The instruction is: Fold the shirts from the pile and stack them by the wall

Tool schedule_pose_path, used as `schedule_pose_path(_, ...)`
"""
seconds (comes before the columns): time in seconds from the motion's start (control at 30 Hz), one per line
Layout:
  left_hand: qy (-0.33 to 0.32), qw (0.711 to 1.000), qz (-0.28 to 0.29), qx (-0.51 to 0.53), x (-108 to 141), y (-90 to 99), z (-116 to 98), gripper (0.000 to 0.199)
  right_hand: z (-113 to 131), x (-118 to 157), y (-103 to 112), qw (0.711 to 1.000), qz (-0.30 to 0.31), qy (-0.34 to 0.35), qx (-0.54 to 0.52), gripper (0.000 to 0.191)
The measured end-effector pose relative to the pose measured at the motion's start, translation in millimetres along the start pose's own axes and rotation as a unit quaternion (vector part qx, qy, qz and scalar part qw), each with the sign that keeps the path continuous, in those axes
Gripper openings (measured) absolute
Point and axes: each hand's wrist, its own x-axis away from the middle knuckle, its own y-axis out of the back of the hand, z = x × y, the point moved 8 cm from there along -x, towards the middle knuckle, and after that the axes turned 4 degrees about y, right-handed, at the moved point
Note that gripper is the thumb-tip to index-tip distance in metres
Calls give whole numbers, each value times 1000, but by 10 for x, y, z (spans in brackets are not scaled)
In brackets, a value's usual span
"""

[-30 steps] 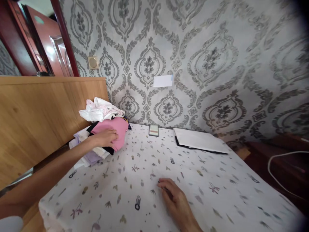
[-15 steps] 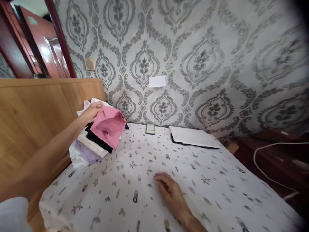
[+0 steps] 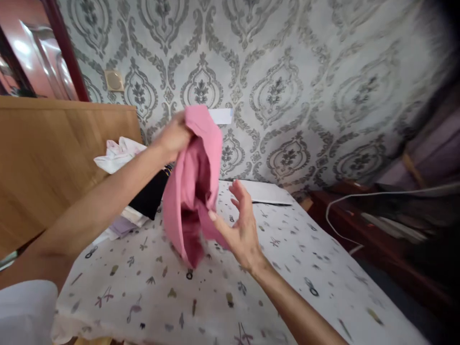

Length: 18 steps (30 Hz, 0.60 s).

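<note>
Evidently, the clothes pile (image 3: 149, 196) lay just behind the left forearm (image 3: 108, 191), whose sweep could have disturbed it. Right of the pile, the left hand (image 3: 177, 136) gripped the pink garment (image 3: 212, 158) by its top, a one-sided hold that risked twisting it. Farther right of the pile, the right hand (image 3: 242, 230) was spread; blur left thumb contact uncertain, so its grasp might have missed.

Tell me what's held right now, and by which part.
Left hand holds the pink cloth by its upper end. Right hand is open beside it; whether it touches can't be told.
</note>
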Motion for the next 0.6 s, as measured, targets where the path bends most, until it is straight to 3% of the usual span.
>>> schedule_pose_path(0.07,50,992,115,-34,298,-490,238,12,5,-83,48,1000,-16,-14,-2,53)
schedule_pose_path(0.13,55,974,211,-60,729,-825,445,16,-179,-68,106,999,-12,-50,-7,27)
schedule_pose_path(0.2,30,965,240,-104,1209,-962,616,29,-399,29,209,997,-14,-80,-7,22)
schedule_pose_path(0.23,15,964,227,-139,1444,-976,699,42,-477,88,271,996,-17,-88,-2,20)
schedule_pose_path(0.3,29,952,199,-232,1892,-987,924,68,-515,178,396,996,-22,-87,13,15)
schedule_pose_path(0.33,50,939,191,-281,2087,-992,1053,72,-475,195,453,996,-22,-80,22,15)
schedule_pose_path(0.43,95,893,185,-399,2443,-945,1351,55,-153,109,667,997,-52,-18,54,16)
schedule_pose_path(0.5,113,867,174,-453,2453,-754,1448,42,151,-5,876,990,-105,53,77,20)
schedule_pose_path(0.6,156,838,128,-506,2232,-197,1440,30,532,-121,1265,962,-200,152,107,30)
